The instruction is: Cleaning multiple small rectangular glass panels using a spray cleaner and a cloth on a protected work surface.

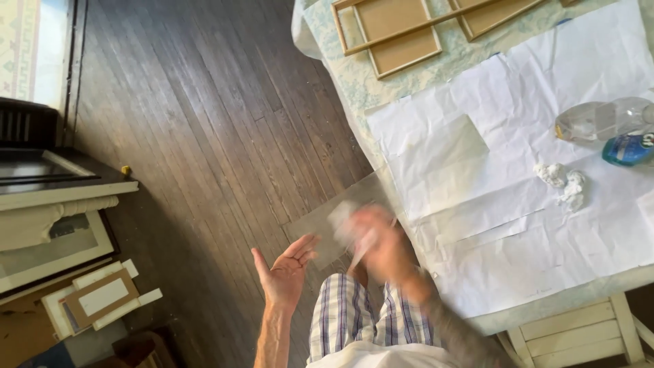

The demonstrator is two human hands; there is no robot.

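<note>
A clear glass pane juts out past the table's edge over the wooden floor. My right hand is blurred with motion and grips a pale wad of paper pressed against the pane. My left hand is palm up with its fingers apart, and its fingertips touch the pane's lower edge. My checked shorts show below both hands.
White paper sheets cover the table, with a second glass pane, a crumpled paper towel, a clear bottle and a blue bottle. Wooden frames lie at the far end. Picture frames lean at left; a chair stands at lower right.
</note>
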